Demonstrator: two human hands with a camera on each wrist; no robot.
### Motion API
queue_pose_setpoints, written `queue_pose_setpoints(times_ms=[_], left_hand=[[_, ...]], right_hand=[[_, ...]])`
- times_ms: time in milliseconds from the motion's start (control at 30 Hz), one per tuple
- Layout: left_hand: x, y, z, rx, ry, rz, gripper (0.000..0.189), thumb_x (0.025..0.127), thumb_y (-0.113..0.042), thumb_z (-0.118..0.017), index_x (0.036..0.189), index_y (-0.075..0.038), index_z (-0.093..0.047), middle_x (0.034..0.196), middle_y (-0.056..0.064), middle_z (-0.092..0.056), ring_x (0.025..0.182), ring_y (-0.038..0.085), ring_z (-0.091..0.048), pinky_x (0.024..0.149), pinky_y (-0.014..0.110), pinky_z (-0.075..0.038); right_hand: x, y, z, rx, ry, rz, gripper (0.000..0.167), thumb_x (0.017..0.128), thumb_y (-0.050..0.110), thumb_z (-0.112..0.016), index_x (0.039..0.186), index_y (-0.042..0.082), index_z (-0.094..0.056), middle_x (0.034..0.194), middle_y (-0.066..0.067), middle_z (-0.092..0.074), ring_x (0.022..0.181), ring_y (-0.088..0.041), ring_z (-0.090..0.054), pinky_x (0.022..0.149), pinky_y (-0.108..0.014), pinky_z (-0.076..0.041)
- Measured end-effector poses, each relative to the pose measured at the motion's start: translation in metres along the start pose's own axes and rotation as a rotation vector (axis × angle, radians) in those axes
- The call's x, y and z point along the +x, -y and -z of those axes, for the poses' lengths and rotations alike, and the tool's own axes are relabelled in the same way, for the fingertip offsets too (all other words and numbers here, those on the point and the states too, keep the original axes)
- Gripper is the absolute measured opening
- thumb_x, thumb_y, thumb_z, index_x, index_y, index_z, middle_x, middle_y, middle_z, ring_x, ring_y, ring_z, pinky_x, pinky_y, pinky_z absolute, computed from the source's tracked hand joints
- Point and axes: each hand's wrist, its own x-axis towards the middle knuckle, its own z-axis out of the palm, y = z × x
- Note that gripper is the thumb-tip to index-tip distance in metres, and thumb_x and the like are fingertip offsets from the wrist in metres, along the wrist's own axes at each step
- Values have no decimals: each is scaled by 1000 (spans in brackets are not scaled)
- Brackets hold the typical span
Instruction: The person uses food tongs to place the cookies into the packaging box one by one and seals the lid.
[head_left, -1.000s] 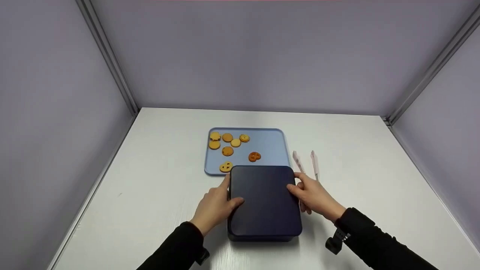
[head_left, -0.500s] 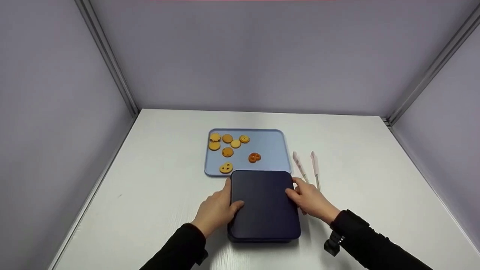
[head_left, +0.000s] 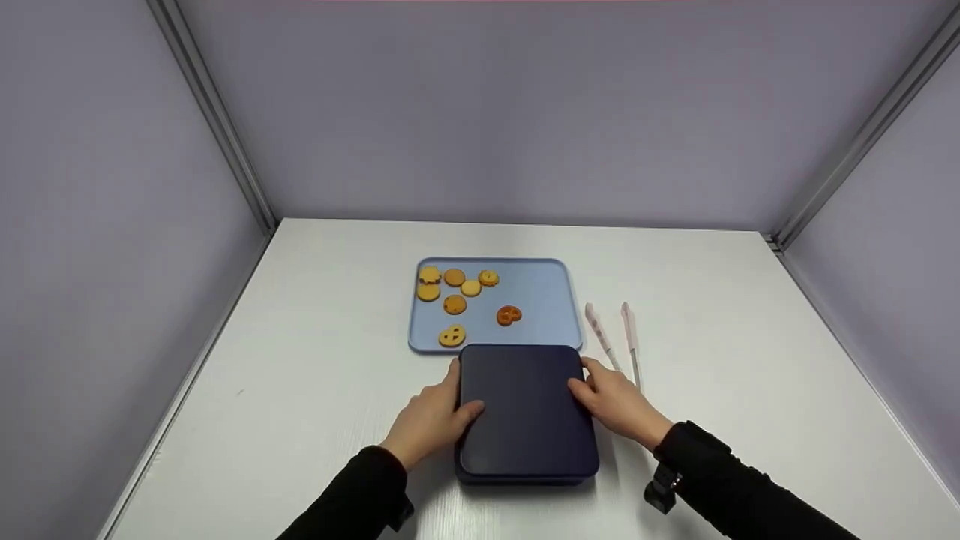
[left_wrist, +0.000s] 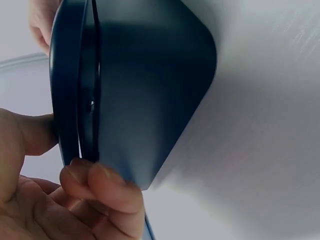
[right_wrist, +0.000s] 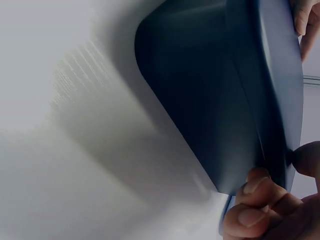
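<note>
A dark navy rectangular box (left_wrist: 150,85) stands on the white table, its flat lid (head_left: 529,412) over it. My left hand (head_left: 427,420) grips the lid's left edge, thumb on top and fingers curled at the side. On the opposite edge, my right hand (head_left: 622,403) pinches the lid in the same way. In the left wrist view a thin slit shows between lid and box body near my fingertips (left_wrist: 112,182). The lid hides whatever the box contains.
Behind the box lies a light blue tray (head_left: 536,289) with several cookies (head_left: 454,304) and a pretzel (head_left: 508,315). Two pale-handled utensils (head_left: 598,322) lie right of the tray, their lower ends behind my right hand. Grey panels (head_left: 480,112) enclose the table.
The lid's far edge has come down and towards me, settling closer onto the box. My right hand moved slightly left and nearer with it; my left hand barely moved.
</note>
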Motion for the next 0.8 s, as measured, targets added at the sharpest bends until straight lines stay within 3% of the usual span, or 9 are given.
queue_pose_setpoints(times_ms=[167,300,400,500,600,800], left_hand=[[1,1,-1,-12,12,31,81,101,-39,-64,159,5,-28,129,32,-63,106,45,-68,82,55,-57],[3,2,-2,-35,18,47,81,102,-40,-63,160,3,-26,127,32,-64,93,39,-70,72,48,-55],[4,3,-2,-88,41,71,81,102,-40,-62,161,1,-23,126,32,-64,77,28,-68,63,40,-52],[5,5,0,-167,74,99,82,103,-40,-61,163,-1,-19,122,30,-66,63,22,-65,54,35,-51],[6,6,1,-242,105,115,81,104,-39,-59,164,-4,-16,110,22,-70,53,19,-61,48,33,-51],[7,8,1,-338,142,116,81,106,-37,-56,165,-7,-11,79,4,-64,42,14,-51,43,31,-48]], right_hand=[[1,-2,-2,-11,1,-8,52,106,19,-56,145,-12,-45,74,0,-56,62,-13,-51,62,-32,-44],[2,-3,-3,-33,-2,-5,54,106,20,-55,147,-13,-43,84,-8,-64,71,-17,-59,72,-39,-51],[2,-3,-5,-43,-3,9,54,107,20,-53,147,-15,-42,105,-24,-70,93,-30,-68,86,-48,-54],[2,-3,-6,-52,7,19,55,108,20,-50,148,-16,-39,128,-35,-61,118,-43,-63,100,-56,-50],[2,-3,-6,-58,20,18,55,109,20,-48,149,-17,-37,138,-38,-53,130,-47,-54,108,-59,-45],[1,-4,-5,-19,56,-21,57,111,20,-45,152,-16,-31,145,-37,-48,136,-47,-48,111,-59,-41]])
